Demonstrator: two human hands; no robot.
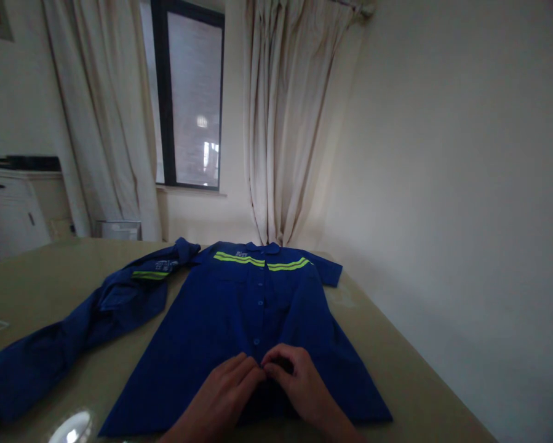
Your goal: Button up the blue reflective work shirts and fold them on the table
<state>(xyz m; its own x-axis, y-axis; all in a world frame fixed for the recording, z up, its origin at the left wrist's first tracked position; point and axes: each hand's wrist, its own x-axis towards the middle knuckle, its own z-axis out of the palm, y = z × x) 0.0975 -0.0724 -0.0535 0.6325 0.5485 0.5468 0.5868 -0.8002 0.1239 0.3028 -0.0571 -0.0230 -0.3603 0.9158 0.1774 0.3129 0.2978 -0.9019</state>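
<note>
A blue short-sleeved work shirt [211, 332] lies spread on the table, collar toward the far side, with yellow-green reflective stripes across its chest. Buttons run down its front placket. Low on that placket, my left hand [227, 391] pinches the cloth with its fingers closed. My right hand [299, 384] meets it there, thumb and forefinger pressed together in a ring at the same spot. Whatever button or cloth edge sits between the fingertips is hidden. The nearest visible button [256, 341] is just above the hands.
Left of the shirt lies a second crumpled blue garment [114, 301] with a yellow-green stripe. The table [368, 332] has a glossy top and borders the wall on the right. Behind it hang curtains [280, 123] beside a window [193, 98]. A white cabinet [13, 209] stands far left.
</note>
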